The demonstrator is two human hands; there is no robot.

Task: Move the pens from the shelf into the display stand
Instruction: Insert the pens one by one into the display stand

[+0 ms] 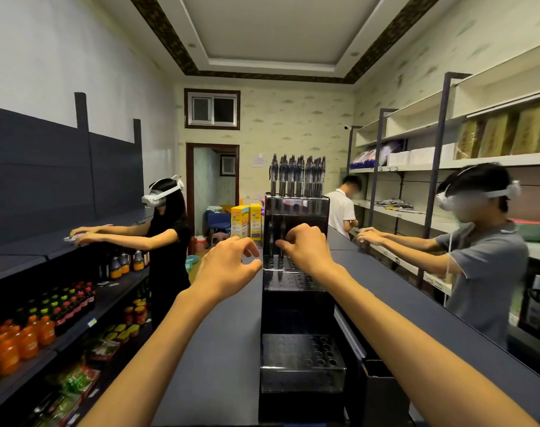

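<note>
The top tier of your display stand [296, 291] is full of pens [298, 175]; the lower tiers are mostly empty. Your right hand [305, 246] pinches a pen at the middle tier, and your left hand [228, 266] hangs loosely curled, holding nothing.

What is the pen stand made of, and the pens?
Stand: probably glossy black plastic or acrylic; its tiers with holes shine and reflect light. Pens: likely clear plastic barrels, since dark insides show through, with dark clips on top.

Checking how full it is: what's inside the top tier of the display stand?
A row of pens stands upright in the top tier of the display stand. Their lower ends are hidden inside the dark tier, so I can't count them exactly.
</note>
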